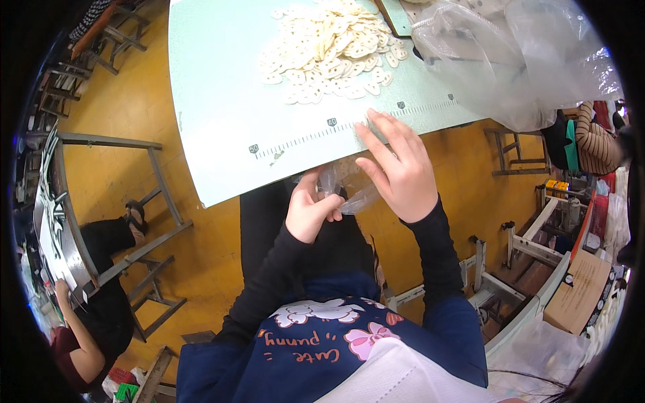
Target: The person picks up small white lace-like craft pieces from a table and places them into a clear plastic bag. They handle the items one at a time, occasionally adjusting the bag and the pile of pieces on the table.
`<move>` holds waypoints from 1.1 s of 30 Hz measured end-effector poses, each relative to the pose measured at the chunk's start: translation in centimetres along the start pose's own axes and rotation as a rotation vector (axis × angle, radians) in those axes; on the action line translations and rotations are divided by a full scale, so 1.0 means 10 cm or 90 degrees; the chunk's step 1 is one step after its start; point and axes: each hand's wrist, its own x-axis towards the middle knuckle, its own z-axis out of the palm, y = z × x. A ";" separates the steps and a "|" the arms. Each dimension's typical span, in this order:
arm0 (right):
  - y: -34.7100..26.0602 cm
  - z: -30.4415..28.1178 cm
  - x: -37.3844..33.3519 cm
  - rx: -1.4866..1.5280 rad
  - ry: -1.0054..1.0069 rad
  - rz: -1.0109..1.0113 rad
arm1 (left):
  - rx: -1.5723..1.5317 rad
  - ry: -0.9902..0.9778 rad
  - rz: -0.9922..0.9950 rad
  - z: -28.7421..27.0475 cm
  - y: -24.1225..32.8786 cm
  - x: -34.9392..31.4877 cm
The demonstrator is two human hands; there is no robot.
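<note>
Left hand (pixel 313 207) in a pinch, right hand (pixel 401 168) loosely outstretched

Beyond the right fingers (pixel 377 146), dark-marked, cream, flat oval pieces (pixel 329 57) topped a smooth, pale mint-green tabletop (pixel 215 87) ruled in black; below the fingers, the floor (pixel 460 178) showed mustard yellow.

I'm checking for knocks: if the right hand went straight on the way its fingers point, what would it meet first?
Probably the near edge of the pale oval pieces heaped on the light green table, though the height of the right hand is unclear.
</note>
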 end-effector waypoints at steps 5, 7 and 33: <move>-0.17 -0.22 -0.17 0.050 -0.048 -0.018 | -0.029 0.023 0.006 0.02 0.01 -0.01; -0.19 -0.30 -0.19 0.087 -0.061 -0.028 | -0.024 0.021 0.007 0.03 0.02 -0.01; -0.10 -0.28 -0.14 0.079 -0.044 -0.050 | -0.007 -0.003 0.004 -0.01 -0.03 0.01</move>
